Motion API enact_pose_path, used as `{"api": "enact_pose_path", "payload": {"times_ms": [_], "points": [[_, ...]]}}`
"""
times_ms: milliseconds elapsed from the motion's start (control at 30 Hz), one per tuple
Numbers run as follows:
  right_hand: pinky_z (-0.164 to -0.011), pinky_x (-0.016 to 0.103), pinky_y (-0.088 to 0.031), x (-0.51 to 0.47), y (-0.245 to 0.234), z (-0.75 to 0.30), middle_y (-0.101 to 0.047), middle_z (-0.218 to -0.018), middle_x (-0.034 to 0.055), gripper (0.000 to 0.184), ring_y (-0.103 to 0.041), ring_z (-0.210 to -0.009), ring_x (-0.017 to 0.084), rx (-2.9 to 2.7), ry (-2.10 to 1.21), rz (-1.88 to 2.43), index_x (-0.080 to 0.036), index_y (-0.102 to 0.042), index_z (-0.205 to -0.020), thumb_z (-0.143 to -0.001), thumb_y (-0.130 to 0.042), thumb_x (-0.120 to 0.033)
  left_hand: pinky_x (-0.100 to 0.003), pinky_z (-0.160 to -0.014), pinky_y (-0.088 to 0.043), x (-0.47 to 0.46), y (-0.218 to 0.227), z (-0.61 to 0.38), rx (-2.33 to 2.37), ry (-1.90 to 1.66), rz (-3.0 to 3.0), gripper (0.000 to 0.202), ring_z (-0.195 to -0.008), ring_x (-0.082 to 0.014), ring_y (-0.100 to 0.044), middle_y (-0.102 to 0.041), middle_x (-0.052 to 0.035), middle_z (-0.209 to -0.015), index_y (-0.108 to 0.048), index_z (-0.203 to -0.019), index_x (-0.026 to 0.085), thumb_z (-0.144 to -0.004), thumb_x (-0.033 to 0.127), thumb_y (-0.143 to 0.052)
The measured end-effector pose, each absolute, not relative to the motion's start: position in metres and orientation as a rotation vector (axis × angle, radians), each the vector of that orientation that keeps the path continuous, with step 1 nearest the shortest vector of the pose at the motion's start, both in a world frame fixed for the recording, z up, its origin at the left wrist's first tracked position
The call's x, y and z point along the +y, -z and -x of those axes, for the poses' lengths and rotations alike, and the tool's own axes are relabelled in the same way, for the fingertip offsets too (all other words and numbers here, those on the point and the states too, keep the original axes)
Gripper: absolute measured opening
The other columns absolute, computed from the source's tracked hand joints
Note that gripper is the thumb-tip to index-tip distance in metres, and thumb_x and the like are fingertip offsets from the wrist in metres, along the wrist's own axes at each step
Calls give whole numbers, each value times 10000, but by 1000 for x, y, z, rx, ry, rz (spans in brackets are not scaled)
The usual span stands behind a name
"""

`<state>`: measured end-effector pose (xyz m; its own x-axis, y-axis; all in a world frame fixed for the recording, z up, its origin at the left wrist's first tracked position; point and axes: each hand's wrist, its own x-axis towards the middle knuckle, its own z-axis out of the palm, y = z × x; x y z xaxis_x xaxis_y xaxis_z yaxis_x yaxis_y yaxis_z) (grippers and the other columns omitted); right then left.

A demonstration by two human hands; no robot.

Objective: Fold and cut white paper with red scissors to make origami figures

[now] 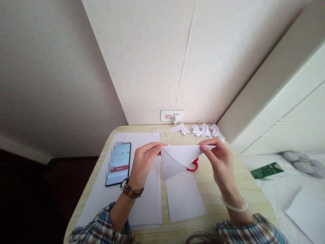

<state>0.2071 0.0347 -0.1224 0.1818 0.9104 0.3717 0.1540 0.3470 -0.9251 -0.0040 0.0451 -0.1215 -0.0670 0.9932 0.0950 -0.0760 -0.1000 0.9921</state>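
A folded sheet of white paper (181,154) is held up above the table, its straight fold along the top and a triangular flap hanging in front. My left hand (147,159) pinches its upper left corner between thumb and fingers. At the upper right, near the pointed corner, my right hand (218,159) pinches the same paper. Behind it shows part of a red scissors handle (194,165); the rest is hidden. Below lies a flat white paper piece (186,200) on the wooden table (238,189).
Larger white sheets (144,210) cover the table's left side, with a lit phone (119,164) on them. Several folded paper shapes (204,130) stand along the back edge by the wall socket (172,116). A green packet (267,170) lies beyond the right edge.
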Motion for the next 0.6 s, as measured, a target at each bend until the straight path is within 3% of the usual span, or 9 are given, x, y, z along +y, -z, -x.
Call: {"api": "enact_pose_path", "payload": {"times_ms": [267, 600], "points": [[-825, 345, -441, -2, 77, -210, -646, -883, 35, 62, -592, -892, 200, -1577, -559, 1048, -221, -617, -801, -859, -609, -241, -266, -749, -527, 12, 76, 11, 1207, -1528, -1411, 65, -778, -184, -678, -741, -8, -757, -698, -726, 196, -759, 240, -663], [-732, 334, -429, -39, 53, -209, -654, -749, 11, 93, -594, -753, 200, -1661, -393, 1162, -221, -619, -743, -829, -638, -252, -263, -733, -499, -29, 49, 21, 1336, -1603, -1697, 99, -738, -171, -638, -699, 4, -749, -667, -704, 208, -787, 253, -638]]}}
